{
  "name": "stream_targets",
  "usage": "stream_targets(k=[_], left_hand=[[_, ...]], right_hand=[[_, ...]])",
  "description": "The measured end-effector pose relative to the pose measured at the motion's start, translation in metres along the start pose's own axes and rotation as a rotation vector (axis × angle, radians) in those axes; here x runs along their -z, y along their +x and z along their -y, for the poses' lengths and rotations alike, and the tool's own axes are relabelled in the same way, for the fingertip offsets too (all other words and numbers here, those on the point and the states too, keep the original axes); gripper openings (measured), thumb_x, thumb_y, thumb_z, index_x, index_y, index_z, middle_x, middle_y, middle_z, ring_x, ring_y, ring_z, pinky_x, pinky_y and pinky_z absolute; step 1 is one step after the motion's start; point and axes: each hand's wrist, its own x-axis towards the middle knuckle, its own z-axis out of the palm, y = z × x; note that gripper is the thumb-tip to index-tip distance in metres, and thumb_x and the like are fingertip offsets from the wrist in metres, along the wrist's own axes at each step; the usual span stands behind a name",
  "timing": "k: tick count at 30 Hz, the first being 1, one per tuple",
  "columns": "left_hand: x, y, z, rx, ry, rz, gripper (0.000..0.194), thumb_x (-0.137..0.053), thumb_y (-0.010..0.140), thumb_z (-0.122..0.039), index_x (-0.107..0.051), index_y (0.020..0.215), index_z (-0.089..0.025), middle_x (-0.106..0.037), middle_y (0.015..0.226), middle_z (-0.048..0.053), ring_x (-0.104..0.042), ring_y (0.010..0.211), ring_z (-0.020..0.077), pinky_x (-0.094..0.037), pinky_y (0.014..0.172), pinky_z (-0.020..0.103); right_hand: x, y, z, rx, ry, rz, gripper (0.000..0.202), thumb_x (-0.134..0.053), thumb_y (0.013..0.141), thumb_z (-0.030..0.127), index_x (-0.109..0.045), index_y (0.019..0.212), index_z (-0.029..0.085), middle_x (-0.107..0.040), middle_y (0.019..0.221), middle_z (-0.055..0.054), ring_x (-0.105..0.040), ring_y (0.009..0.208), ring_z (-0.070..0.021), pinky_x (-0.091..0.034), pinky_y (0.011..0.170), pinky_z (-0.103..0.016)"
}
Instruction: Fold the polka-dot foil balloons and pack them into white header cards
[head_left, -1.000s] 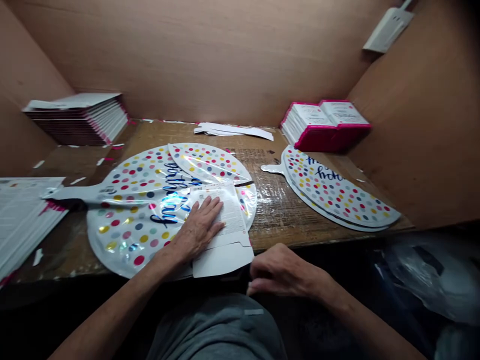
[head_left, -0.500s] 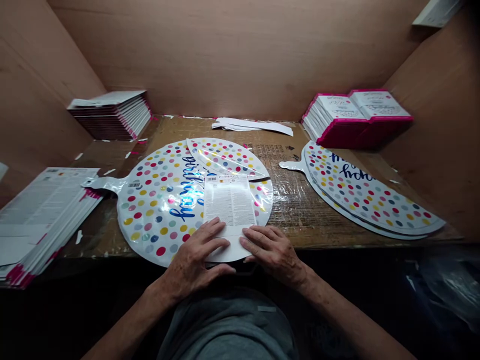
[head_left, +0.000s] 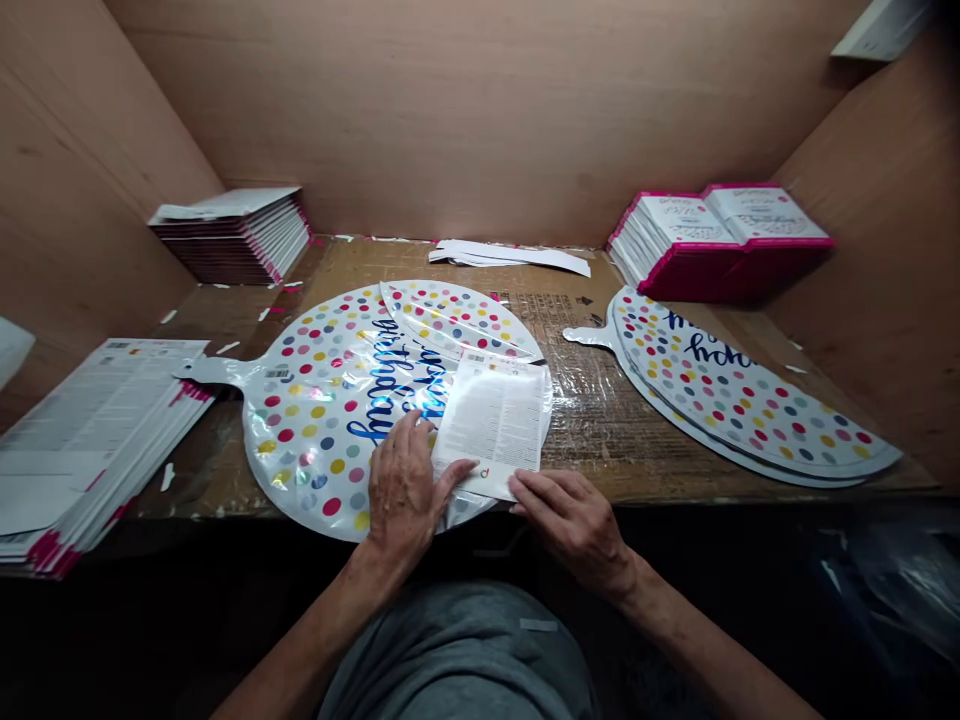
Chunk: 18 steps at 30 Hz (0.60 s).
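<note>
A flat foil balloon [head_left: 315, 410] with coloured dots and blue "birthday" lettering lies in front of me, its tail pointing left. On its right part rests a white printed packet [head_left: 491, 415], slightly tilted, with a folded lower flap. My left hand [head_left: 403, 485] lies spread on the balloon, and its thumb touches the packet's lower left edge. The lower right corner of the packet is pinched between the fingers and thumb of my right hand [head_left: 581, 525]. Part of the balloon is folded over [head_left: 457, 315] behind the packet.
More dotted balloons [head_left: 742, 400] lie folded on the right. Printed packets [head_left: 97, 430] are piled at the left edge. Bundled packets [head_left: 232, 235] stand at back left, with pink-edged ones [head_left: 735, 240] at back right. White paper strips [head_left: 510, 258] lie near the rear wooden wall [head_left: 480, 120].
The packet has shifted right and tilted, and its lower flap is now folded. My left hand has turned upright with its thumb on the packet; my right hand has moved right with the corner.
</note>
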Motion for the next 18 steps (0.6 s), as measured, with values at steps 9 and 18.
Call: stream_targets(k=[9, 18], left_hand=[[0.024, 0.006, -0.014, 0.738, -1.224, 0.14, 0.056, -0.08, 0.068, -0.049, -0.063, 0.106, -0.012, -0.074, 0.098, 0.01, -0.071, 0.075, 0.0209, -0.059, 0.064, 0.031], [0.027, 0.027, 0.025, 0.685, -1.15, -0.15, 0.048, -0.079, 0.071, -0.048, -0.067, 0.104, -0.014, -0.074, 0.093, 0.006, -0.07, 0.08, 0.0195, -0.058, 0.072, 0.03]], right_hand=[[-0.018, 0.055, 0.01, -0.038, 0.135, -0.12, 0.019, -0.056, 0.097, 0.021, -0.066, 0.114, 0.019, -0.073, 0.106, -0.008, -0.065, 0.096, -0.0202, -0.051, 0.087, -0.036], [-0.051, 0.164, 0.031, -0.185, 0.11, 0.518, 0.006, -0.061, 0.091, 0.021, -0.065, 0.092, 0.017, -0.067, 0.089, -0.007, -0.061, 0.079, -0.0192, -0.044, 0.067, -0.028]])
